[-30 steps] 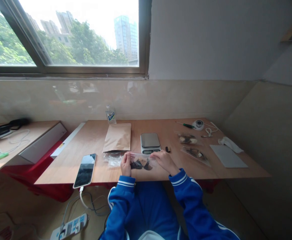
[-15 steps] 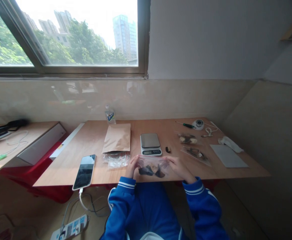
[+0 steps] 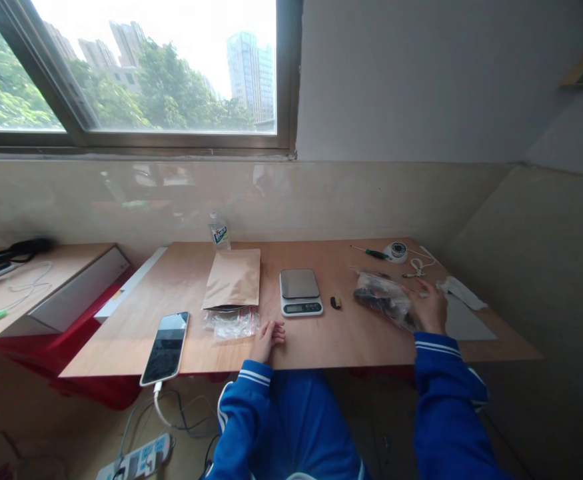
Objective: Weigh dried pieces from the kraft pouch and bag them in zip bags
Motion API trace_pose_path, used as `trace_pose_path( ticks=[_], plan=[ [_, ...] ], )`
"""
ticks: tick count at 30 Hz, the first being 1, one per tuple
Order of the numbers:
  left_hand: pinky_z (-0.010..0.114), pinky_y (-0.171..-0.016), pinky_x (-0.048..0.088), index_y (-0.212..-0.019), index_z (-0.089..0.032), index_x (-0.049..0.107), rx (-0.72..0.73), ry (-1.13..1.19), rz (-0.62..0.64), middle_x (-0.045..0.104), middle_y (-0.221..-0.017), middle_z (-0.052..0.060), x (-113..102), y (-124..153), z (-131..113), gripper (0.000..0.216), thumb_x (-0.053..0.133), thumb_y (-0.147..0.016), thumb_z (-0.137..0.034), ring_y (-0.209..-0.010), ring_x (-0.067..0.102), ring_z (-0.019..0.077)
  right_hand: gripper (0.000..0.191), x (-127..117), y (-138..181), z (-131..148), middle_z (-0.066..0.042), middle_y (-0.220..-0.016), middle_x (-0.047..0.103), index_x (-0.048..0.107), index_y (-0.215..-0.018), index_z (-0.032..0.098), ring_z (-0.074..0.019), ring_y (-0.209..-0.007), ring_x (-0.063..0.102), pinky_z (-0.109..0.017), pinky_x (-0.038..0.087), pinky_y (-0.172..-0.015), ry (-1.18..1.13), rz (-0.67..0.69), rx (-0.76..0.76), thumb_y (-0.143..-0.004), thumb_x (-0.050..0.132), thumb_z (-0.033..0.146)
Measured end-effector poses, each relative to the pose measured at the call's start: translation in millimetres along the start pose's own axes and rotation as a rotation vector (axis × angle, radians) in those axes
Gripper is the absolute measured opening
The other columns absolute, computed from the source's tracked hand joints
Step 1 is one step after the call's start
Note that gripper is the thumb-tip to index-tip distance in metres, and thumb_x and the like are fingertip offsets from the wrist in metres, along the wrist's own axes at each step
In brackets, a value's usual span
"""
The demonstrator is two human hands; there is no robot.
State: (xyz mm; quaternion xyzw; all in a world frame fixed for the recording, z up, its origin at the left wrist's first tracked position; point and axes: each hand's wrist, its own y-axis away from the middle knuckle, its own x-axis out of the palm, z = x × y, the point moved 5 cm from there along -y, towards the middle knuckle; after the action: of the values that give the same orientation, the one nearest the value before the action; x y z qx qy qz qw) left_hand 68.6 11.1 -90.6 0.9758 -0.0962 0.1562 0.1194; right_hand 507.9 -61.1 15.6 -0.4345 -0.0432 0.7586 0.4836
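My right hand [image 3: 432, 308] is at the right side of the table, its fingers on the edge of a clear zip bag [image 3: 382, 297] with dark pieces inside. This bag lies over the other clear bags there, largely covering them. My left hand [image 3: 270, 339] rests near the table's front edge with loosely curled fingers and nothing in it. Beside it are clear plastic bags [image 3: 231, 325], partly under a brown paper pouch [image 3: 234, 279]. A digital kitchen scale [image 3: 300, 285] with a bare plate stands in the middle, and a small dark-and-tan piece [image 3: 336, 303] lies to its right.
A phone [image 3: 167, 347] on a cable overhangs the front left edge. At the back stand a bottle [image 3: 220, 233], a green-handled screwdriver [image 3: 376, 254] and a white dome camera [image 3: 397, 251] with its cable. A white sheet [image 3: 466, 321] and crumpled tissue [image 3: 462, 293] lie far right.
The zip bag has moved from in front of the scale to the right, onto the other bags, with my right hand. My left hand has let go of it and stays near the front edge.
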Motion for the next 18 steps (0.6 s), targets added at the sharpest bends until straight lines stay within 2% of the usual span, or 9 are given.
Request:
trace_pose_path(
  ticks=[2,3,7,11,13,15,16,18],
  plan=[
    [0.024,-0.056,0.049,-0.077,-0.013,0.063,0.004,0.019,-0.014,0.061,-0.065,0.004,-4,-1,2,0.045,0.064,-0.067,-0.057,-0.057,0.058,0.0113,0.059,3,11,3,-0.02,-0.097,0.062,0.066,-0.105,0.009,-0.0347,-0.1,0.053,-0.047,0.042,-0.082,0.045,-0.127,-0.06,-0.07,0.059,0.056],
    [0.024,-0.056,0.049,-0.077,-0.013,0.063,0.004,0.026,-0.016,0.061,-0.065,0.004,-5,-2,2,0.044,0.064,-0.067,-0.056,-0.057,0.058,0.0114,0.06,7,16,5,-0.021,-0.096,0.061,0.066,-0.104,0.009,-0.0354,-0.102,0.051,-0.048,0.041,-0.084,0.036,-0.144,-0.067,-0.072,0.055,0.059],
    [0.025,-0.055,0.049,-0.077,-0.013,0.065,-0.003,0.033,-0.007,0.062,-0.065,0.005,-5,-1,3,0.042,0.066,-0.066,-0.053,-0.057,0.059,0.0121,0.068,32,19,1,-0.018,-0.087,0.061,0.062,-0.099,0.007,-0.0329,-0.094,0.054,-0.048,0.042,-0.084,-0.15,0.005,0.038,-0.071,0.047,0.068],
    [0.024,-0.054,0.048,-0.077,-0.012,0.065,-0.001,0.049,-0.008,0.062,-0.065,0.004,-5,0,3,0.044,0.068,-0.064,-0.054,-0.057,0.058,0.0115,0.08,39,27,-12,-0.021,-0.115,0.054,0.039,-0.128,0.008,-0.0288,-0.1,0.056,-0.044,0.046,-0.084,-0.31,0.084,0.058,-0.074,0.045,0.067],
    [0.023,-0.054,0.047,-0.077,-0.012,0.065,-0.004,0.063,-0.008,0.062,-0.065,0.004,-5,0,3,0.046,0.069,-0.062,-0.056,-0.057,0.058,0.011,0.088,34,42,-22,-0.022,-0.128,0.047,0.03,-0.134,0.009,-0.0303,-0.109,0.052,-0.044,0.045,-0.088,-0.272,0.107,0.004,-0.071,0.051,0.067],
    [0.023,-0.053,0.047,-0.076,-0.012,0.065,-0.007,0.064,-0.004,0.062,-0.064,0.004,-4,0,3,0.048,0.069,-0.061,-0.057,-0.057,0.058,0.011,0.097,31,61,-36,-0.024,-0.128,0.047,0.031,-0.135,0.008,-0.0347,-0.113,0.05,-0.047,0.044,-0.089,-0.124,0.172,-0.041,-0.062,0.059,0.066],
    [0.023,-0.053,0.047,-0.076,-0.012,0.065,-0.009,0.056,0.0,0.062,-0.063,0.004,-3,0,3,0.049,0.07,-0.061,-0.057,-0.057,0.058,0.0111,0.095,30,70,-43,-0.023,-0.124,0.051,0.035,-0.132,0.008,-0.036,-0.11,0.052,-0.048,0.044,-0.087,-0.039,0.211,-0.056,-0.061,0.06,0.065],
    [0.023,-0.053,0.047,-0.075,-0.011,0.065,-0.011,0.036,0.011,0.062,-0.063,0.004,-1,0,2,0.05,0.07,-0.06,-0.058,-0.056,0.058,0.0114,0.076,26,80,-55,-0.021,-0.114,0.059,0.047,-0.122,0.01,-0.0357,-0.102,0.056,-0.049,0.045,-0.084,0.075,0.253,-0.135,-0.066,0.056,0.061]
  ],
)
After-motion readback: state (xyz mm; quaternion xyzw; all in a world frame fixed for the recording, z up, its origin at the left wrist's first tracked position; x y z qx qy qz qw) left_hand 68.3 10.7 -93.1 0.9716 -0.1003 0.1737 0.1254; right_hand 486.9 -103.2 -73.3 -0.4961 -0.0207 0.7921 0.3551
